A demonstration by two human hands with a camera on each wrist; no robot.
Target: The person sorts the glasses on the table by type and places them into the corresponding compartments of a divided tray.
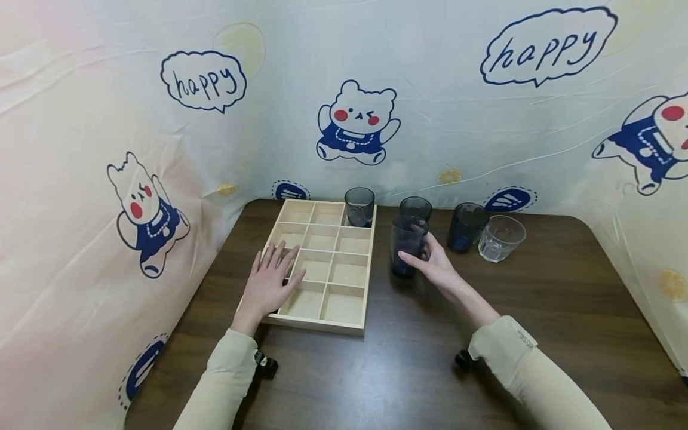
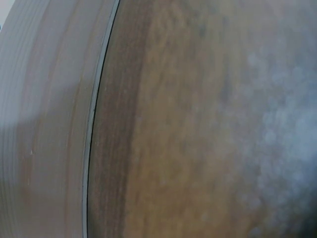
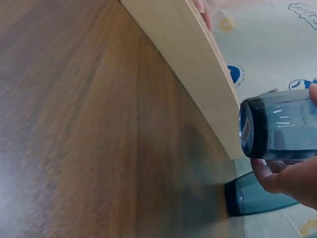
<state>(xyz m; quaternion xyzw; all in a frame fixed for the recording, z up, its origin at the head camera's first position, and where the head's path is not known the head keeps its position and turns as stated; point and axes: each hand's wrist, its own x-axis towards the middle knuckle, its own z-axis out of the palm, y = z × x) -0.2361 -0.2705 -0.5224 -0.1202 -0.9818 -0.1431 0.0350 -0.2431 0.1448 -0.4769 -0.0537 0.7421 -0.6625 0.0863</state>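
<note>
- My right hand point(image 1: 438, 261) grips a smoky glass point(image 1: 404, 246), thumb and curled fingers round its side; the glass is off the table point(image 1: 403, 373), just right of the tray point(image 1: 328, 326).
- My left hand point(image 1: 271, 280) lies over the tray's left side, fingers straight and spread, with nothing in its hold.
- I judge the step in hand to be carrying this glass; a tray glass point(image 1: 359, 208) already stands in the far right compartment.
- Any move over the tray would call for a steady grip and height enough to clear its wall (and care with the back glass point(image 1: 415, 206), close behind).
- A dark glass point(image 1: 465, 227) and a clear glass point(image 1: 502, 240) stand farther right; I can't tell whether they touch.
- The table is brown wood-grain, with soft glare near me.
- Pale cloth point(image 1: 290, 128) hangs round it, printed with bears point(image 1: 357, 122) and "happy" bubbles point(image 1: 203, 80).
</note>
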